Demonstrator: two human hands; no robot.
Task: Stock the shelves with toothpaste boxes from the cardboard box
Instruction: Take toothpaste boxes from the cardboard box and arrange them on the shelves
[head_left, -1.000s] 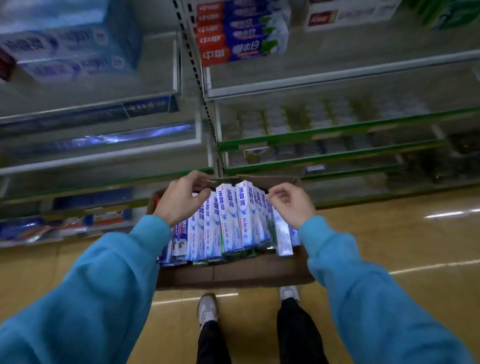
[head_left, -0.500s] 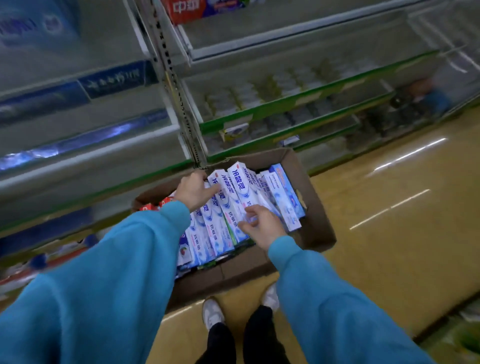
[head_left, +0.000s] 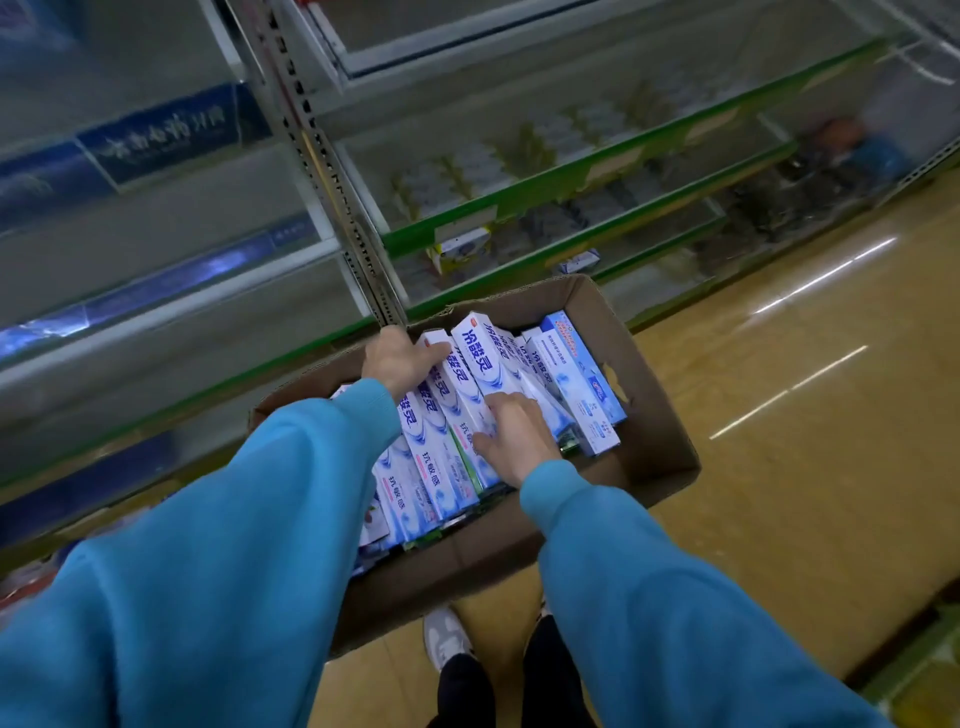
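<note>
- In the cardboard box (head_left: 652, 415) on the floor, below the shelves (head_left: 545, 192), a packed row of white-and-blue toothpaste boxes (head_left: 467, 384) stands leaning on edge.
- Compared with half a second ago, the scene is nearly unchanged: both hands sit at the same spots on the row, and the view has only tilted a little further.
- Compared with a second ago, the right hand (head_left: 511, 434) has dropped from the far tops of the boxes to their near faces, and the view has swung from level to slanted.
- The left hand (head_left: 400, 358) rests on the far top ends of the boxes, fingers curled over one; whether it truly grips that box cannot be told.
- The right hand lies with fairly straight fingers spread on the faces of the middle boxes, pressing rather than gripping.
- The blue sleeves (head_left: 291, 493) hide the left end of the row.
- Goods on the green-edged shelves are blurred beyond recognition.
</note>
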